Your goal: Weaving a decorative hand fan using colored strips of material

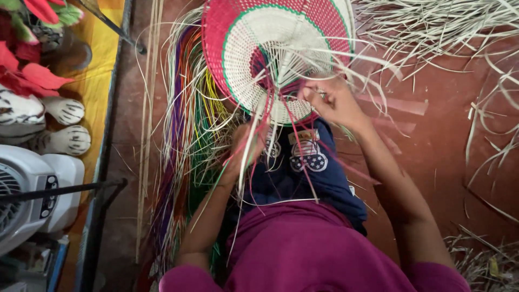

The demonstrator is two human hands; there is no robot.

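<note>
Pink, white and green strips form the woven disc (281, 48), which is held upright over a blue cloth (303, 173) on the lap. Its lower, unfinished edge is met by the right hand (335, 100); the fingers are pressed together there and pinch a thin white strip (346, 67) just at the weave. The left hand (248, 143) is placed below the disc, and its fingers are closed around a bundle of loose strips hanging from it. Coloured strips (186, 108) are spread on the floor beside the left arm.
</note>
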